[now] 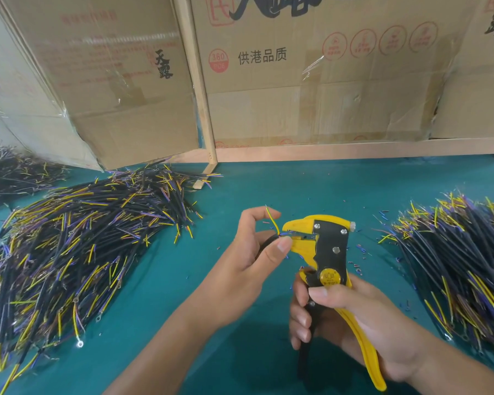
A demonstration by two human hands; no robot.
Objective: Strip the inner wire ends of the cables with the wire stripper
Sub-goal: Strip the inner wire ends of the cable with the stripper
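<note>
So that a blue inner wire feeds into the beak of the yellow wire stripper [324,252], the left hand [257,249] pinches the black cable [265,243] just beside it, bending the yellow-green wire [273,222] clear; the right hand [345,320] has its fingers wrapped round the handles, ready to squeeze.

cable [264,243] mostly hidden in left hand [253,252], piles cut off — both edges

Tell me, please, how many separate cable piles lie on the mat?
3: a big pile left of the hands, a smaller pile at the far left edge, and one pile on the right. More may lie out of frame.
</note>
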